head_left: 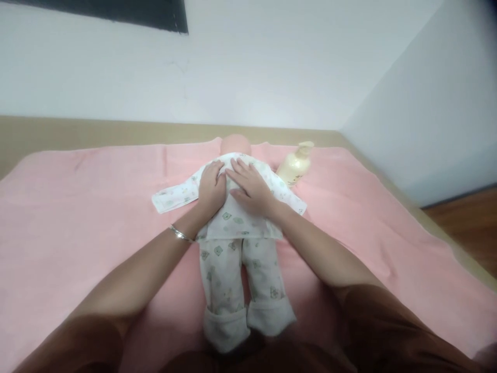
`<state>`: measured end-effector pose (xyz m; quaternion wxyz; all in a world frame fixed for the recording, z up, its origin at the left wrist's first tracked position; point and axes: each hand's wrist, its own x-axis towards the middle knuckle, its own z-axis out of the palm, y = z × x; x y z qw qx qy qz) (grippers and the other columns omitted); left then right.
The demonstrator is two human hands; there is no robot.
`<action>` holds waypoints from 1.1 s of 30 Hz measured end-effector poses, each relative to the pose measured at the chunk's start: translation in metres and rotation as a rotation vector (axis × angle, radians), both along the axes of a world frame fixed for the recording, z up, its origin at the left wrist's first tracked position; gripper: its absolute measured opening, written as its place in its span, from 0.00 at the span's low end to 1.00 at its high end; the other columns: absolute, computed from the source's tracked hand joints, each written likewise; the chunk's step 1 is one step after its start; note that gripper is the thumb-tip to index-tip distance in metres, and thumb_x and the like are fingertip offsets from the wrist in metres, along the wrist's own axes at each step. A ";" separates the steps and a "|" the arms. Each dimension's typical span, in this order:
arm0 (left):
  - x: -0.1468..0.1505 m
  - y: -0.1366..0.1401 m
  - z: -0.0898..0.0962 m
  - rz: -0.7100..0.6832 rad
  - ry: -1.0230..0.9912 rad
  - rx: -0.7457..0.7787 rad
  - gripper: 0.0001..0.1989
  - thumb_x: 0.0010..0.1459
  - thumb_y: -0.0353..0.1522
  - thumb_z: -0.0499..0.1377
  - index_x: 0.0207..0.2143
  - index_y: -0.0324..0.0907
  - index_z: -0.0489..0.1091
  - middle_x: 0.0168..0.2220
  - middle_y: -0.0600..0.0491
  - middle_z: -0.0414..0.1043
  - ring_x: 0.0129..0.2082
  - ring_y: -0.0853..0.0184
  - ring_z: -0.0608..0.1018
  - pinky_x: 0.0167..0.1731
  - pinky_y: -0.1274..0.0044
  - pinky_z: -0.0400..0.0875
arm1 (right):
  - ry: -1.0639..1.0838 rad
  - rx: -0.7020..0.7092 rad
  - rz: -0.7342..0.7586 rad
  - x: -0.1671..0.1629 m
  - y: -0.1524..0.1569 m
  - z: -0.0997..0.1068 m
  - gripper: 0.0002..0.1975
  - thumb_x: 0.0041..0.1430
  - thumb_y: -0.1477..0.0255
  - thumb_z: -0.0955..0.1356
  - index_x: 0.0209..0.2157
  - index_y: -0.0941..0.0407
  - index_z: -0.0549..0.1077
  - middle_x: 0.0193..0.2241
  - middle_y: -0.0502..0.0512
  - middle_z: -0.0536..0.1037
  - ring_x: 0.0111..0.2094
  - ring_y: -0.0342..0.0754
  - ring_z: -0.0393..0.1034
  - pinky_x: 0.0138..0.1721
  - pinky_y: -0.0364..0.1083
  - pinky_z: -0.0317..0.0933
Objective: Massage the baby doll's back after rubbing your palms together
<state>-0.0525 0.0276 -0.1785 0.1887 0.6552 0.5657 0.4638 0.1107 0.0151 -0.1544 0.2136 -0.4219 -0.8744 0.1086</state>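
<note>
A baby doll (235, 144) lies stretched out before me, its bald head at the far end and no face showing. It wears a white printed shirt (227, 217) with long sleeves spread to both sides, and matching trousers (223, 277) with turned-up cuffs. On the left of the doll's upper back or chest, my left hand (212, 187) rests flat on the shirt, a silver bangle (180, 234) at its wrist. My right hand (251, 187) lies beside it with fingers spread over the cloth. Neither hand grips anything.
Beyond the right sleeve, a pale yellow pump bottle (295, 165) leans on the pink blanket (97, 217). The blanket covers a bed-like surface with a tan edge (116, 132). White walls (272, 72) stand behind and to the right; wooden floor (469, 223) shows at far right.
</note>
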 end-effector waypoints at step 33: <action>0.010 -0.006 0.022 -0.115 0.232 -0.133 0.29 0.64 0.34 0.44 0.65 0.32 0.63 0.70 0.41 0.59 0.72 0.56 0.59 0.74 0.60 0.50 | -0.206 0.028 -0.448 -0.018 -0.030 0.023 0.31 0.71 0.66 0.54 0.66 0.74 0.59 0.63 0.82 0.65 0.65 0.72 0.61 0.64 0.64 0.59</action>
